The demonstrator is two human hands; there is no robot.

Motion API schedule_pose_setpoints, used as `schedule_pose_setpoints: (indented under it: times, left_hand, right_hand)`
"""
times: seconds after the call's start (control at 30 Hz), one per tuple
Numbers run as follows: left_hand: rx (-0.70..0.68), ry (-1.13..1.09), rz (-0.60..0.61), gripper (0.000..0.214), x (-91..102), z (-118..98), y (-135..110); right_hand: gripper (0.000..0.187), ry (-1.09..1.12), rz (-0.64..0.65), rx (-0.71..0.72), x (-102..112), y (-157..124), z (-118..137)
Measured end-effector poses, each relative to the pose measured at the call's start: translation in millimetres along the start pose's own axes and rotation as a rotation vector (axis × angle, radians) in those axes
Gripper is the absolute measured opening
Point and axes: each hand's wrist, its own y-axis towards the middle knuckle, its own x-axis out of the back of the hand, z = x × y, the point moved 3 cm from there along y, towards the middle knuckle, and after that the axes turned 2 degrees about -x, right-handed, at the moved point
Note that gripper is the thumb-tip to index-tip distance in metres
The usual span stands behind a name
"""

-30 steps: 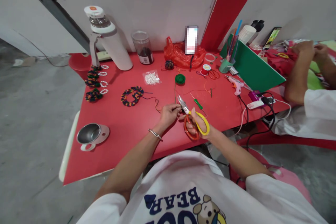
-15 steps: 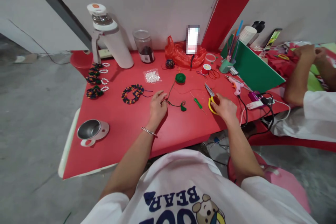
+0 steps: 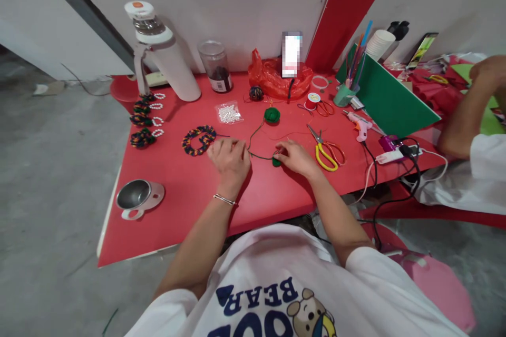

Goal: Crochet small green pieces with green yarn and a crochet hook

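My right hand [image 3: 295, 159] is closed, its thumb and fingertips pinching a small green crocheted piece [image 3: 276, 162] on the red table. Green yarn [image 3: 259, 156] runs from that piece to my left hand [image 3: 230, 160], slightly blurred, whose curled fingers hold the strand. From there the yarn goes up to a green yarn ball [image 3: 272, 115]. To the right of my right hand lie yellow-handled scissors [image 3: 326, 157], blades partly apart. A multicoloured crocheted ring [image 3: 198, 140] rests just left of my left hand.
A steel-lined cup [image 3: 140, 197], a white flask [image 3: 174, 68] and a jar [image 3: 215, 66] stand on the left. A bag of white beads [image 3: 229, 112] lies mid-table. Right are a pink glue gun [image 3: 360, 126], a power strip [image 3: 395, 155] and a green board [image 3: 389, 92]; another person's arm [image 3: 462, 110] is beyond.
My right hand has let go of the scissors, moved left and taken hold of the small green piece. The green-handled crochet hook no longer shows. My left hand has shifted slightly left.
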Motion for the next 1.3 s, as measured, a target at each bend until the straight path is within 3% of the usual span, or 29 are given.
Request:
schedule_pose_setpoints:
  times: [0.1,0.17,0.23,0.33,0.4,0.47,0.53,0.83,1.03,1.17,1.3]
  left_hand:
    - [-0.013,-0.196,0.113,0.019,-7.1,-12,-6]
    - [0.021,-0.371,0.269,0.024,-17.4,-20,-11]
    - [0.112,-0.501,0.348,0.024,-25.5,-23,-14]
    - [0.444,-0.779,0.383,0.026,-33.6,-18,-15]
    - [0.699,-1.059,0.364,0.041,-35.8,-14,-15]
    - [0.826,-1.281,0.294,0.057,-33.7,-11,-11]
    - [0.859,-1.393,0.237,0.063,-29.4,-10,-6]
    - [0.843,-1.310,0.182,0.041,-22.3,-8,-3]
    - [0.811,-1.222,0.102,0.031,-20.7,-8,-3]
    - [0.771,-1.198,0.141,0.033,-21.8,-9,-4]
    - [0.784,-1.215,0.199,0.037,-24.3,-11,-7]
  right_hand:
    - [0.012,0.043,0.049,0.016,-3,9,0]
    - [0.016,0.200,0.057,0.033,-3,12,2]
    - [0.015,0.438,0.088,0.018,-2,14,5]
    - [0.026,0.765,0.184,-0.035,-2,19,15]
    - [0.035,0.895,0.238,-0.049,-2,23,22]
    - [0.039,0.972,0.266,-0.049,-2,27,28]
    - [0.040,1.028,0.278,-0.053,-3,30,32]
    - [0.038,1.220,0.261,-0.089,-21,29,33]
    - [0.046,1.379,0.281,-0.200,-27,28,30]
    - [0.043,1.403,0.291,-0.214,-32,28,28]
    - [0.036,1.349,0.181,-0.147,-34,28,25]
